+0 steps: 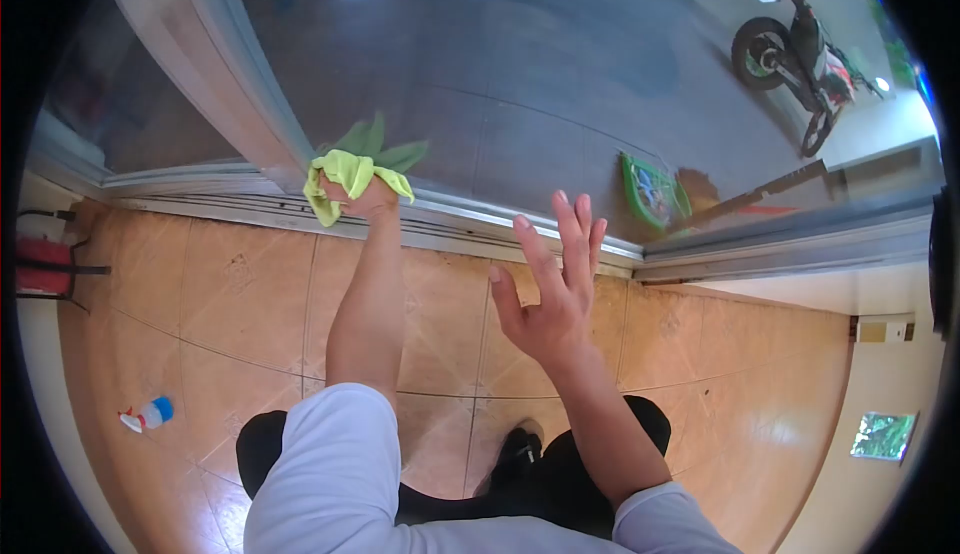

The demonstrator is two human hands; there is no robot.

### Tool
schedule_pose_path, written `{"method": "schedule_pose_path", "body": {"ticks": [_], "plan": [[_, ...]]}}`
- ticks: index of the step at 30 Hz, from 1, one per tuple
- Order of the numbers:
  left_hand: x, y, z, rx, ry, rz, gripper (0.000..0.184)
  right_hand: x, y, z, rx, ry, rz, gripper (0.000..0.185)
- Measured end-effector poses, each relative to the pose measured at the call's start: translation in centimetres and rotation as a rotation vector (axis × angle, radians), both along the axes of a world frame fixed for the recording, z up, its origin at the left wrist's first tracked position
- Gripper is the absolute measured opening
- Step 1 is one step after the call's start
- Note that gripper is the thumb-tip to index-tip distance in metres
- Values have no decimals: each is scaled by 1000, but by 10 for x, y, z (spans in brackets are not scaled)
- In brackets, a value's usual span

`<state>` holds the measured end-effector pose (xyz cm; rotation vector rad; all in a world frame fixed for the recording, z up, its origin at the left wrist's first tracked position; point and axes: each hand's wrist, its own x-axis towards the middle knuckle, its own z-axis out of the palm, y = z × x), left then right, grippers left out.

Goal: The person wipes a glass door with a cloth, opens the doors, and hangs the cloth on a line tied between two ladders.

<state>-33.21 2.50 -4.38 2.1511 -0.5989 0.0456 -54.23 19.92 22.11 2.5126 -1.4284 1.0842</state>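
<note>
A yellow-green cloth [345, 170] is bunched in my left hand [372, 200], which presses it to the lower left corner of the glass door [480, 84], near the white frame [250, 84]. The cloth's reflection shows in the glass beside it. My right hand [555, 299] is raised in front of the door's bottom rail [500, 221], fingers spread, holding nothing. Whether its fingertips touch the glass I cannot tell.
On the tiled floor [240, 294] at the left lies a spray bottle [150, 414]. A red and black chair-like object [45, 266] stands by the left wall. Beyond the glass are a green basket [650, 191] and a motorcycle [800, 59].
</note>
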Motion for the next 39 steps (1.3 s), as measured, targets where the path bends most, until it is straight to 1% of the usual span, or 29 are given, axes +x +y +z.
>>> {"method": "schedule_pose_path", "body": {"ticks": [2,3,4,5,8,11,12,13,14,15,16,17,18,19,20,21,22,23,24,25,27,28,29,31,32,34,35,38,39], "plan": [[-39,-18,-65,280,102,-309,30,-13,5,7,-11,7,-18,50],[-42,-21,-80,428,142,-455,32,-15,6,8,-11,-3,-34,49],[-120,2,-30,455,139,-404,44,-18,4,7,-10,-18,-24,49],[-141,9,-11,456,128,-391,44,-21,0,6,-35,-21,-43,49],[-195,23,12,-131,646,-396,60,-24,-4,4,-63,-43,-62,49],[-226,45,23,-708,1142,-390,80,-36,4,-1,-47,-69,-93,50],[-195,39,26,-556,593,-359,77,-41,7,0,-17,-50,-92,50],[-151,48,96,-935,1221,-194,77,-51,11,1,12,-25,-102,51],[-113,18,20,-1130,1127,-252,81,-58,13,0,30,-34,-114,53],[-88,15,33,-886,589,-339,90,-66,14,1,26,-26,-162,53],[-41,-15,4,-908,819,-249,99,-72,15,2,10,-42,-155,53],[-60,-14,22,-904,834,-273,99,-78,17,2,-7,-62,-134,54],[-81,-5,62,-847,888,-170,98,-85,17,2,-25,-65,-149,52],[-106,4,89,-790,931,-62,97,-89,17,0,-33,-71,-154,52],[-152,9,71,-901,744,-280,95,-92,17,-3,-32,-51,-176,56],[-205,27,61,-744,451,-422,93,-96,15,-6,-30,-28,-198,59],[-260,42,73,-515,312,-438,95,-97,12,-8,-29,-33,-198,59],[-292,56,81,-276,166,-448,98,-96,9,-12,17,-14,-286,64],[-302,63,40,-287,-87,-613,89,-94,10,-17,67,4,-379,69],[-310,66,0,-304,-338,-776,81,-98,9,-23,71,-5,-387,69],[-254,61,-2,60,-292,-1198,61,-116,5,-34,141,31,-447,79],[-225,65,1,29,-412,-1155,49,-125,4,-37,140,11,-468,82],[-197,56,6,-164,-126,-1110,53,-134,3,-34,131,-5,-524,82],[-156,43,5,-610,-55,-677,75,-147,4,-22,98,-120,-557,81],[-125,23,9,-546,-463,-333,84,-155,2,-14,85,-153,-588,84],[-128,7,54,-920,339,-228,92,-176,3,-13,46,-196,-644,86],[-148,6,49,-915,341,-251,92,-183,5,-15,-6,-233,-659,88],[-248,21,26,-601,160,-478,97,-205,6,-36,-46,-302,-706,90],[-282,23,32,-723,-380,-612,97,-210,6,-36,-54,-312,-717,90]]}}
